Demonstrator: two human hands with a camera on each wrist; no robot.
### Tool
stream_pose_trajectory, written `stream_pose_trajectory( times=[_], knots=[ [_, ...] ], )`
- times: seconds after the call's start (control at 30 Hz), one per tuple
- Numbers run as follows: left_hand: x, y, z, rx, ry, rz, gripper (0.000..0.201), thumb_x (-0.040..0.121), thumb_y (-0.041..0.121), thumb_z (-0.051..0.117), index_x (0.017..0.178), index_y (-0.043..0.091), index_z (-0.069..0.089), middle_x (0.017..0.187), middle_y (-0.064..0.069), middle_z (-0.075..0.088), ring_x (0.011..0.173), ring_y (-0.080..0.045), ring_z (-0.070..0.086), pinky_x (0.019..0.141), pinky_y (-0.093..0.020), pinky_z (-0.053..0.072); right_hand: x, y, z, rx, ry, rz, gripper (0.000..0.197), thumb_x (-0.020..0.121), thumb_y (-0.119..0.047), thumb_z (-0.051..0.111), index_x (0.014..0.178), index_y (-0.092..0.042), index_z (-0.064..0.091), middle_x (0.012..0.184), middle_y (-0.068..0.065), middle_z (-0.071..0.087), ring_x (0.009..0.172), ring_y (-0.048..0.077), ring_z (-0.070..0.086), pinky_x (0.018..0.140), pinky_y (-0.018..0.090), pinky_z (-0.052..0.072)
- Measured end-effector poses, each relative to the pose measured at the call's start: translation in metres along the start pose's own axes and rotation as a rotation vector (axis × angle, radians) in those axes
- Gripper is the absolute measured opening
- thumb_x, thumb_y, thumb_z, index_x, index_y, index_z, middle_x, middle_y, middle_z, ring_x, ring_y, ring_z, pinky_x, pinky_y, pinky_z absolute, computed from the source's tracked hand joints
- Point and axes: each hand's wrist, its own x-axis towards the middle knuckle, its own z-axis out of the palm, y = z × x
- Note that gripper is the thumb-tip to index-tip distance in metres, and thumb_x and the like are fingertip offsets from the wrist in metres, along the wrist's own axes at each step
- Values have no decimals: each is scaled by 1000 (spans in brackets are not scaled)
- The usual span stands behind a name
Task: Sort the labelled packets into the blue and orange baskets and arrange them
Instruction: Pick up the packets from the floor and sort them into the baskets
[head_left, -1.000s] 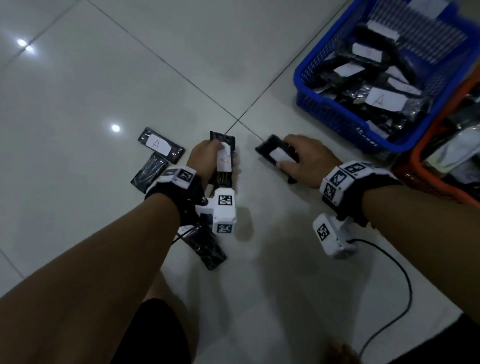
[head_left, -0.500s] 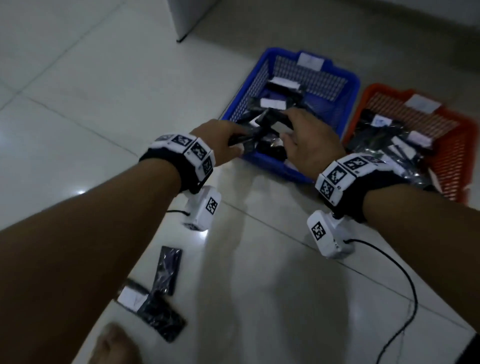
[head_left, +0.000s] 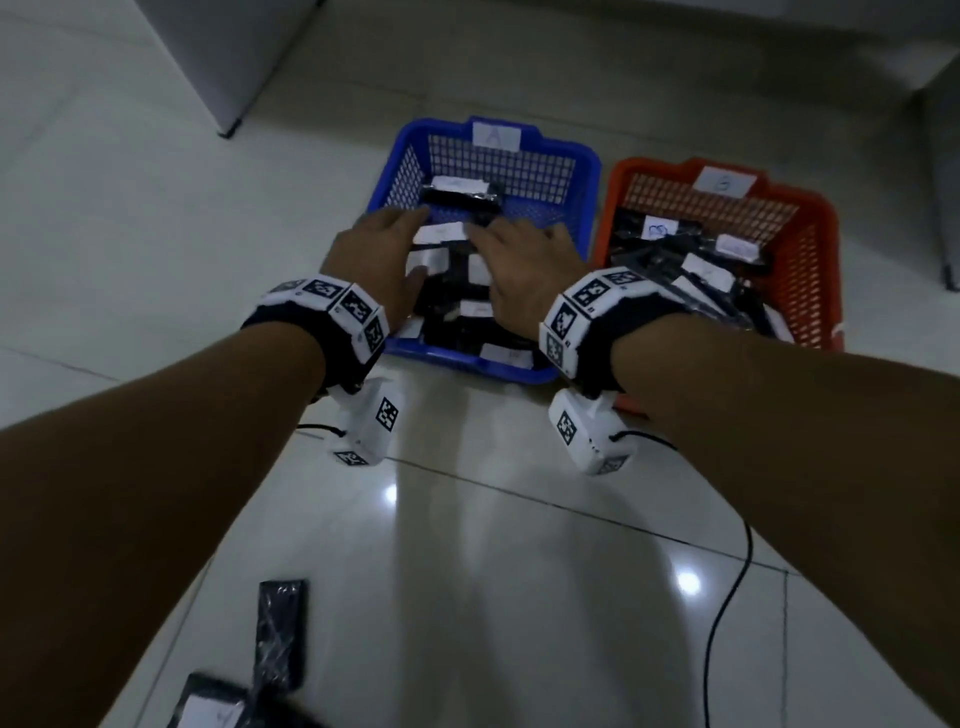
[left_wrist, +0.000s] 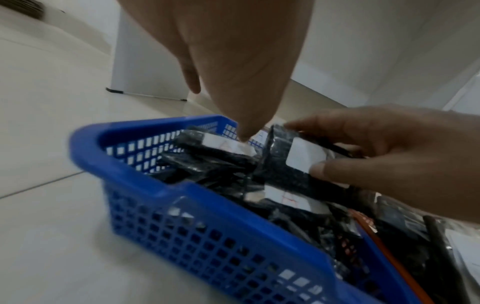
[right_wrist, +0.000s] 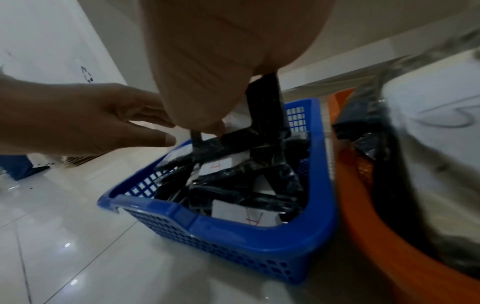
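The blue basket (head_left: 592, 171), tagged A, holds several black packets with white labels. Both hands are over it. My left hand (head_left: 379, 260) has straight fingers and holds nothing; in the left wrist view one fingertip touches a packet label (left_wrist: 233, 146) in the pile. My right hand (head_left: 524, 270) pinches a black labelled packet (left_wrist: 280, 164) between thumb and fingers, standing on edge above the pile (right_wrist: 265, 107). The orange basket (head_left: 826, 249), tagged B, sits just right of the blue one and also holds packets.
Two black packets lie on the floor near me, one plain (head_left: 280, 629) and one labelled (head_left: 213, 706). A black cable (head_left: 727, 613) trails across the tiles at right. A white cabinet (head_left: 244, 57) stands behind the baskets at left.
Both hands carried packets from the floor to the blue basket. The left hand has let its packet go and spread flat; the right hand still holds one, now further inside.
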Motion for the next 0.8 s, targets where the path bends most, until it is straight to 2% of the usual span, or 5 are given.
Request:
stream_pose_trajectory(
  times=[0.17,0.37,0.6,0.7,0.8],
  knots=[
    [-68,-38,-9,-6,69,-41,52,81,20,65,130,10,53,127,-18,55,112,-38,52,89,-48,46,3,-37,7,-1,135,-141,58,89,-21,51,145,-15,35,145,7,39,132,28,36,105,47,27],
    [-204,-100,-11,58,-87,-387,45,84,27,65,127,19,57,131,-9,54,117,-31,52,93,-46,46,-13,-132,51,160,169,-457,42,80,-21,59,121,-11,61,115,11,62,104,32,59,85,44,43],
    [-358,-146,2,8,-222,-684,40,81,28,66,120,24,60,123,-4,57,104,-27,58,83,-42,52,-64,-227,118,196,-254,-866,43,85,-22,60,128,-21,58,128,1,59,117,24,54,95,42,41],
    [-375,-154,11,1,-242,-663,42,81,24,66,122,22,58,124,-6,56,106,-29,57,83,-43,52,-85,-248,144,54,-430,-1039,51,80,-14,59,130,-24,55,132,-3,56,122,20,50,99,41,36],
    [-360,-173,22,19,-222,-636,49,80,19,66,128,23,56,134,-5,51,117,-30,53,92,-47,49,-91,-257,158,-19,-448,-1124,54,73,-11,60,125,-27,59,129,-6,56,120,18,51,99,42,35]
  ],
)
